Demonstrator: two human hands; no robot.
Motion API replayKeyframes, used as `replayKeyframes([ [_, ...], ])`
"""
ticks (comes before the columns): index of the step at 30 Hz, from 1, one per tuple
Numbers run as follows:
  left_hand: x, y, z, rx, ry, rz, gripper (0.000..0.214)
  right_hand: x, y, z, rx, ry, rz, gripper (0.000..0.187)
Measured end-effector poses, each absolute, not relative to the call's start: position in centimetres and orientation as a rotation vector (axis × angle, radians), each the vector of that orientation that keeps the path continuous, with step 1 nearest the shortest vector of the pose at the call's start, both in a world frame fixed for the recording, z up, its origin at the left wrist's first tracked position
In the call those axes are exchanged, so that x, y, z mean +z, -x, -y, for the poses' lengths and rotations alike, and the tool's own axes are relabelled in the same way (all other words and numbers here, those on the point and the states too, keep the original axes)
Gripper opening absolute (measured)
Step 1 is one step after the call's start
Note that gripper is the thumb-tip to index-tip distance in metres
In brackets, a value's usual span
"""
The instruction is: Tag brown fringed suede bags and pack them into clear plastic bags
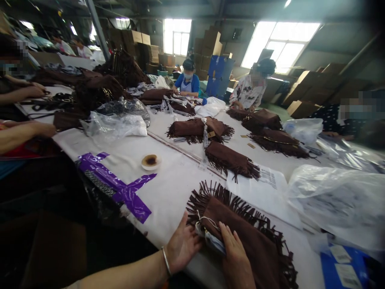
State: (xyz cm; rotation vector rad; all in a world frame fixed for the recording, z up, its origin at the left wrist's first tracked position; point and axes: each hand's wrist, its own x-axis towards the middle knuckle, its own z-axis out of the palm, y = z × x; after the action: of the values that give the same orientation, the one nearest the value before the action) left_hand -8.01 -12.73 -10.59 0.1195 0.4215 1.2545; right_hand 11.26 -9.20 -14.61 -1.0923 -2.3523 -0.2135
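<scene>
A brown fringed bag (249, 237) lies flat on the white-covered table (177, 192) right in front of me. My right hand (236, 253) rests on the bag with its fingers stretched out, beside a white string loop (210, 220). Grey-white wrapping (215, 242) shows at the bag's near edge, between my hands. At the left corner of the bag is my left hand (183, 245), palm turned up and fingers spread, with nothing held in it. A metal bangle circles that wrist.
More brown fringed bags (230, 159) lie further up the table. Purple tape (132, 196) marks the near left edge, close to a small stained dish (151, 161). Clear plastic bags (339, 200) are heaped at the right. Co-workers (188, 80) sit around the table.
</scene>
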Motion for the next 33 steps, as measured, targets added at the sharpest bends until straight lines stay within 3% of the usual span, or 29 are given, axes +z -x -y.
replayKeyframes([
  [7,-10.5,6.4,7.1,1.087,-0.149,-0.334,0.061,-14.9,-11.2,9.5,-0.321,1.039,2.360,0.094],
  [12,-10.5,8.1,3.1,1.153,-0.268,-0.460,0.053,-15.9,-11.0,9.7,-0.355,1.036,2.347,0.091],
  [17,-9.9,7.6,3.8,1.204,-1.089,-1.015,0.060,-18.4,-10.4,10.4,-0.331,1.065,2.336,0.085],
  [20,-10.4,6.0,4.8,0.929,-1.775,-1.228,0.061,-19.2,-10.2,11.3,-0.325,1.075,2.349,0.075],
  [24,-11.2,4.7,5.4,0.518,-2.307,-1.394,0.060,-17.0,-11.5,12.1,-0.204,1.073,2.431,0.066],
  [27,-11.3,4.4,5.3,0.591,-2.285,-1.352,0.059,-14.9,-14.0,11.8,-0.064,1.222,2.386,0.053],
  [33,-10.4,1.7,5.0,0.558,-2.290,-1.270,0.060,-15.3,-20.7,11.3,0.200,1.583,1.982,0.052],
])
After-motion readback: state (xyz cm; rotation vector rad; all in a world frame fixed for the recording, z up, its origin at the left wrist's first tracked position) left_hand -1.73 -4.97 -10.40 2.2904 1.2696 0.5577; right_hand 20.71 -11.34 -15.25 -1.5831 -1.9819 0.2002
